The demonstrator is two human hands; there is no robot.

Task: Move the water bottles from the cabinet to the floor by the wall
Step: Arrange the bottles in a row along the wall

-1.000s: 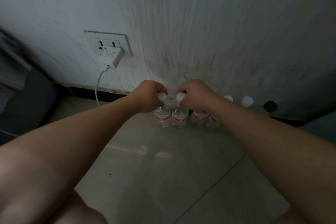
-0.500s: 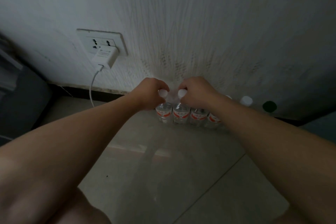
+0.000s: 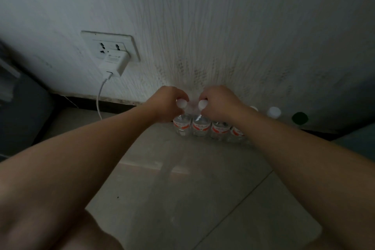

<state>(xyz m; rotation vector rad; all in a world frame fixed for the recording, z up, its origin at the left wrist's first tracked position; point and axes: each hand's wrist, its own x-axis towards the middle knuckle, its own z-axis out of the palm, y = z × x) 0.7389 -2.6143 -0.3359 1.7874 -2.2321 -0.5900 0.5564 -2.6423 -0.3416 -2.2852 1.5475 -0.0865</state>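
Observation:
A row of clear water bottles with red labels and white caps stands on the floor against the wall. My left hand (image 3: pixel 169 103) grips the neck of the leftmost bottle (image 3: pixel 182 126). Beside it, my right hand (image 3: pixel 218 103) grips the neck of the second bottle (image 3: pixel 201 127). Both bottles look set down on the floor. Two more labelled bottles (image 3: pixel 220 130) stand to the right, partly hidden by my right forearm. Further right a white cap (image 3: pixel 274 112) and a dark green cap (image 3: pixel 300 118) show above my arm.
A white wall socket (image 3: pixel 110 44) holds a white charger (image 3: pixel 114 65) whose cable (image 3: pixel 99 103) hangs to the floor left of the bottles. A dark baseboard (image 3: pixel 91 102) runs along the wall. Dark furniture (image 3: pixel 22 111) stands at the far left. Pale tiled floor (image 3: pixel 182 199) lies in front.
Both hands have stayed on the two bottle necks. The bottles sank slightly toward the floor, and the view shifted a little.

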